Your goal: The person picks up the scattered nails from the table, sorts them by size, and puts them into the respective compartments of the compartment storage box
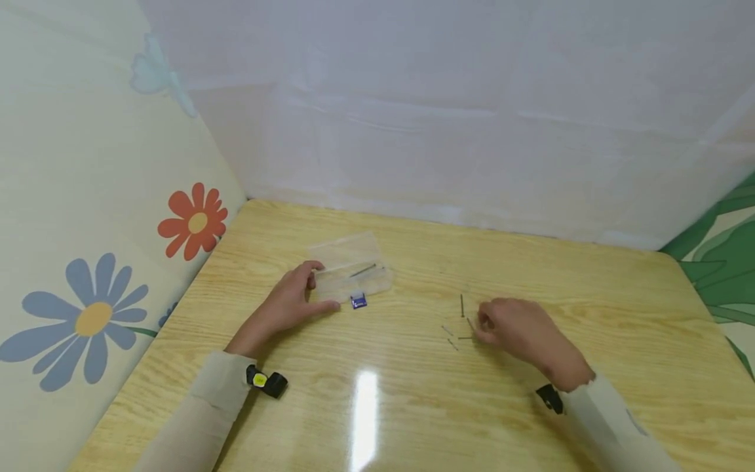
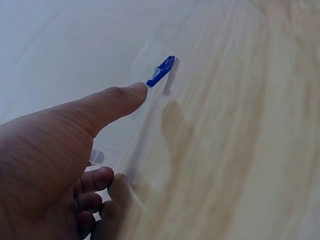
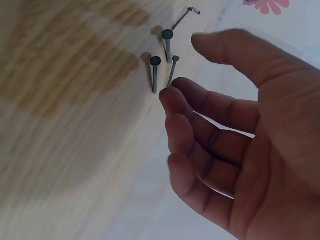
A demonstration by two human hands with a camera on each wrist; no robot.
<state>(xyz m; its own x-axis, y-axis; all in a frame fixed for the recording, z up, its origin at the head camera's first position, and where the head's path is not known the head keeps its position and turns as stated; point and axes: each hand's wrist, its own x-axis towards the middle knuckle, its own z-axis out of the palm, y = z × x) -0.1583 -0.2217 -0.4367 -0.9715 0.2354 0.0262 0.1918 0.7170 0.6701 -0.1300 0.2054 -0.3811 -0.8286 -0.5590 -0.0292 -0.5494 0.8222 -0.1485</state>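
Note:
A clear plastic box [image 1: 330, 285] stands with its lid raised, a nail [image 1: 362, 270] inside. At its front edge is a small blue printed label [image 1: 358, 301], also seen as a blue piece [image 2: 162, 71] by the thumb tip in the left wrist view. My left hand [image 1: 289, 298] holds the box's left end, thumb in front and fingers behind. Several loose nails [image 1: 463, 306] of differing sizes lie on the table to the right. Over them is my right hand [image 3: 240, 135], its thumb apart from bent fingers, nothing visible between. One thin nail [image 3: 173, 70] is near its fingertips.
The wood-grain table [image 1: 413, 406] meets a pale cloth wall [image 1: 442, 131] at the back. A flower-printed panel [image 1: 118, 196] borders the left side, and green leaf prints [image 1: 719, 262] the right. Light glares off the table's front.

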